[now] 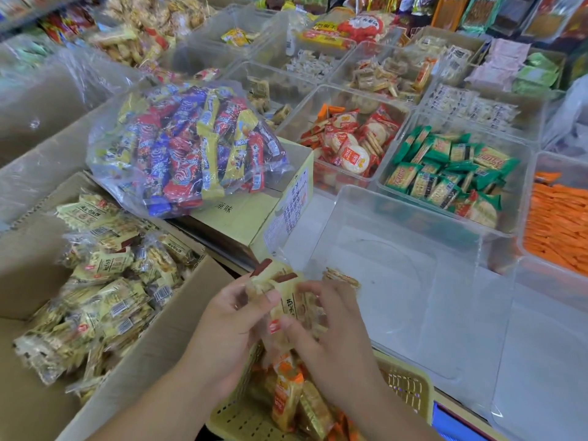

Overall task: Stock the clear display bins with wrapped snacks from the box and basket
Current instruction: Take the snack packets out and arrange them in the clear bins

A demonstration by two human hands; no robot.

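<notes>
Both hands hold a bunch of pale yellow wrapped snacks [288,294] over the near edge of an empty clear bin [413,281]. My left hand [234,316] grips the bunch from the left, and my right hand [331,326] holds it from the right with curled fingers. A cardboard box [152,338] at the left is full of the same yellow snack packs [105,281]. Below my hands sits a yellow plastic basket [404,386] with orange and gold wrapped snacks [286,393].
A clear bag of mixed red, blue and yellow bars [187,148] lies on a closed carton [254,214]. Beyond the empty bin stand clear bins of green packs [451,176], red rice crackers [350,141] and orange sticks [556,224]. Further bins and hanging packets fill the back.
</notes>
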